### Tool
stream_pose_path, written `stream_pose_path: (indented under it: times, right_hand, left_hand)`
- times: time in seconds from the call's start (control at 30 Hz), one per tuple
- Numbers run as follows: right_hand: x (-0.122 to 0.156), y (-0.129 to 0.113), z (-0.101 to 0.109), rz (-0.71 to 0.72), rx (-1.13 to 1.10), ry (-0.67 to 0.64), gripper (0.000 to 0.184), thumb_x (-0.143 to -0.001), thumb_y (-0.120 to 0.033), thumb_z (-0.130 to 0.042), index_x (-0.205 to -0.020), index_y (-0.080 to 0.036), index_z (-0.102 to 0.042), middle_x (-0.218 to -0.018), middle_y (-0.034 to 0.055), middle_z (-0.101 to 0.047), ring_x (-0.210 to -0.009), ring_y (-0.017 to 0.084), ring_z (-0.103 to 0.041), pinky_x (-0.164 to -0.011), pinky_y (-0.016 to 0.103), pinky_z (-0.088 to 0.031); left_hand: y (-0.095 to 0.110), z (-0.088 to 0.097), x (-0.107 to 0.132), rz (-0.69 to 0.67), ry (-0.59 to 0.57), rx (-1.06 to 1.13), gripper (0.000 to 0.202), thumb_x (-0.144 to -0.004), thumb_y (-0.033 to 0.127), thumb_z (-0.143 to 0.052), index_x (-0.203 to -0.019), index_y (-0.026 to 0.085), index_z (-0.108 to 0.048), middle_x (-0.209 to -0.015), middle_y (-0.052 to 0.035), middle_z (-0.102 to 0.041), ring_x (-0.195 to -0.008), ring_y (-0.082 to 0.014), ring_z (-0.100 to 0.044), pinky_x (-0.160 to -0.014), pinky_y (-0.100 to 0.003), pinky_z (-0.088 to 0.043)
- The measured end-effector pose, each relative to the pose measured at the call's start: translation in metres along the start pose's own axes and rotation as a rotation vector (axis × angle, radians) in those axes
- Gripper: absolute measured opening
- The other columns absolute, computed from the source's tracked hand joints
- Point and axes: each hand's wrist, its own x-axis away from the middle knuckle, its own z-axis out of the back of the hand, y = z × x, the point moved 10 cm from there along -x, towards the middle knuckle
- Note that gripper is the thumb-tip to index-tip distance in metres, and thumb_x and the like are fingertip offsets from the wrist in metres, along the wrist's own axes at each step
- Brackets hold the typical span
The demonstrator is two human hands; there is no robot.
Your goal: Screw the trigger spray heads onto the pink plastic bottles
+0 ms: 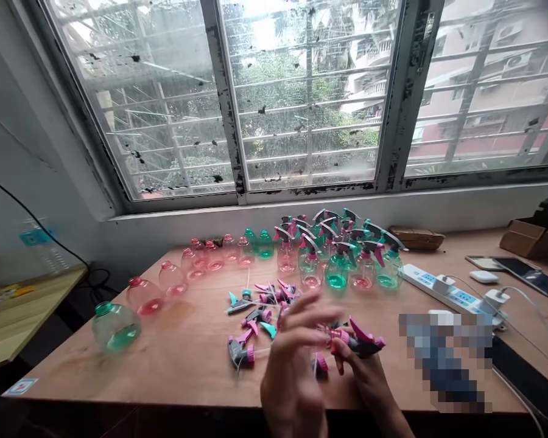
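My right hand (368, 377) is closed around a trigger sprayer (363, 340) with a dark grey body and a pink trigger, held on its side above the table's front edge. Beside its pink collar shows a reddish clear bottle neck; any bottle body behind my left hand is hidden. My left hand (295, 365) is raised just left of the collar, its fingers stretched out and blurred by motion. Under and beyond it lie several loose sprayer heads with tubes, among them a pink-collared sprayer head (241, 353) and a teal-collared sprayer head (242, 301).
Open bottles, such as a green bottle (116, 328) and a pink bottle (145, 297), line the table's left side. Several bottles with sprayers fitted, including a green spray bottle (337, 271), crowd the back. A power strip (452, 295) and a phone (530, 380) lie right.
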Motion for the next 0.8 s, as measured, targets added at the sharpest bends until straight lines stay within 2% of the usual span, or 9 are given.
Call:
stream_pose_path:
  times: [0.07, 0.13, 0.23, 0.33, 0.43, 0.53, 0.67, 0.73, 0.8]
  right_hand:
    - [0.000, 0.000, 0.003, 0.008, 0.025, 0.006, 0.027, -0.082, -0.046, -0.080, -0.092, -0.023, -0.071, -0.064, -0.0011, -0.066, -0.045, 0.014, -0.054, -0.044, 0.027, -0.048]
    - [0.001, 0.003, 0.008, 0.016, 0.036, 0.013, 0.027, -0.083, -0.046, -0.080, -0.094, -0.023, -0.069, -0.065, -0.0016, -0.066, -0.046, 0.013, -0.054, -0.046, 0.026, -0.047]
    - [0.002, 0.011, 0.009, 0.018, 0.022, -0.020, 0.029, -0.085, -0.048, -0.077, -0.095, -0.023, -0.066, -0.065, -0.0022, -0.066, -0.044, 0.013, -0.055, -0.046, 0.026, -0.047]
    - [0.005, 0.014, 0.002, 0.007, 0.042, -0.088, 0.030, -0.084, -0.048, -0.077, -0.096, -0.024, -0.064, -0.065, -0.0027, -0.067, -0.045, 0.013, -0.056, -0.048, 0.026, -0.048]
    - [0.006, 0.010, -0.003, -0.008, 0.060, -0.097, 0.034, -0.082, -0.051, -0.078, -0.094, -0.023, -0.064, -0.063, -0.0033, -0.066, -0.045, 0.013, -0.056, -0.049, 0.026, -0.047]
    - [0.005, 0.005, -0.004, -0.016, 0.063, -0.050, 0.037, -0.080, -0.055, -0.078, -0.089, -0.022, -0.066, -0.060, -0.0032, -0.065, -0.044, 0.012, -0.054, -0.050, 0.027, -0.046]
    - [0.003, 0.003, -0.001, -0.028, 0.061, 0.009, 0.041, -0.076, -0.059, -0.080, -0.089, -0.022, -0.068, -0.057, -0.0035, -0.063, -0.042, 0.014, -0.054, -0.048, 0.029, -0.044]
    - [0.002, 0.004, 0.001, -0.022, 0.066, 0.023, 0.040, -0.078, -0.058, -0.079, -0.089, -0.022, -0.067, -0.059, -0.0031, -0.064, -0.043, 0.014, -0.053, -0.049, 0.029, -0.043]
    - [0.002, 0.006, -0.001, -0.021, 0.084, 0.002, 0.037, -0.081, -0.056, -0.077, -0.090, -0.022, -0.067, -0.062, -0.0022, -0.066, -0.045, 0.014, -0.053, -0.050, 0.029, -0.043]
  left_hand:
    - [-0.027, -0.001, -0.010, -0.032, 0.042, 0.037, 0.031, -0.098, 0.055, -0.049, -0.111, 0.031, -0.064, -0.134, -0.0076, -0.066, -0.139, -0.0348, -0.050, -0.113, -0.060, -0.042]
    - [-0.065, 0.013, -0.009, 0.000, 0.154, 0.044, 0.037, -0.094, 0.050, -0.061, -0.120, 0.024, -0.060, -0.145, -0.0136, -0.056, -0.140, -0.0356, -0.048, -0.116, -0.055, -0.037]
    - [-0.131, 0.020, 0.006, 0.232, 0.049, -0.005, 0.057, -0.089, 0.055, -0.065, -0.133, 0.020, -0.055, -0.153, -0.0174, -0.048, -0.144, -0.0382, -0.042, -0.118, -0.054, -0.033]
    - [-0.165, 0.025, 0.020, 0.357, -0.069, 0.107, 0.075, -0.082, 0.064, -0.068, -0.141, 0.021, -0.051, -0.144, -0.0183, -0.059, -0.135, -0.0403, -0.054, -0.110, -0.050, -0.045]
    - [-0.178, 0.023, 0.023, 0.441, -0.162, 0.203, 0.085, -0.074, 0.063, -0.078, -0.144, 0.025, -0.048, -0.138, -0.0162, -0.066, -0.129, -0.0376, -0.061, -0.108, -0.046, -0.050]
    - [-0.185, 0.025, 0.018, 0.464, -0.194, 0.218, 0.088, -0.065, 0.057, -0.088, -0.140, 0.025, -0.055, -0.142, -0.0156, -0.064, -0.130, -0.0368, -0.060, -0.105, -0.042, -0.052]
    - [-0.195, 0.025, 0.017, 0.480, -0.247, 0.152, 0.075, -0.075, 0.049, -0.083, -0.142, 0.029, -0.054, -0.151, -0.0135, -0.055, -0.121, -0.0326, -0.066, -0.099, -0.041, -0.057]
    - [-0.196, 0.024, 0.019, 0.466, -0.272, 0.115, 0.072, -0.079, 0.046, -0.081, -0.144, 0.031, -0.052, -0.153, -0.0123, -0.054, -0.126, -0.0320, -0.064, -0.104, -0.042, -0.054]
    - [-0.193, 0.021, 0.019, 0.425, -0.275, 0.115, 0.080, -0.075, 0.047, -0.083, -0.146, 0.030, -0.048, -0.151, -0.0123, -0.056, -0.134, -0.0337, -0.057, -0.112, -0.044, -0.048]
